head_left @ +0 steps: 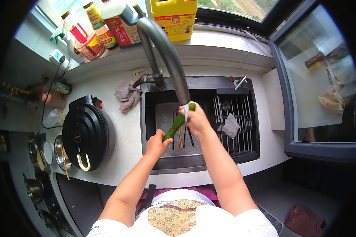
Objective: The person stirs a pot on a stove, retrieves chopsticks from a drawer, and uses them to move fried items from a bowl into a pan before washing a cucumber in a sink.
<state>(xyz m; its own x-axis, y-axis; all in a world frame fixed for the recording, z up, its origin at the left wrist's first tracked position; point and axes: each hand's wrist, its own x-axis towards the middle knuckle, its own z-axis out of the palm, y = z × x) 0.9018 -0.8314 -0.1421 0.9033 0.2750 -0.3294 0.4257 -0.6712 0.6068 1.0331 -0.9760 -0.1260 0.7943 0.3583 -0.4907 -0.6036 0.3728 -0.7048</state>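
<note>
A long green cucumber [177, 125] slants across the space over the dark sink [154, 162]. My left hand [157, 143] is closed round its lower, nearer end. Near its upper end, my right hand [195, 119] grips it beneath the spout of the grey faucet [162, 37]. Water [186, 112] runs from the spout onto the cucumber by my right fingers. Below, several chopsticks [180, 138] lie on the sink bottom, partly hidden by the cucumber and my hands.
Right in the sink sits a drying rack [241, 148] with a pale cloth [231, 126]. Crumpled rags [127, 96] lie left of the faucet. A round black electric pan [87, 134] stands on the left counter. Bottles and a yellow jug [174, 19] line the sill; an open window [320, 79] juts in at right.
</note>
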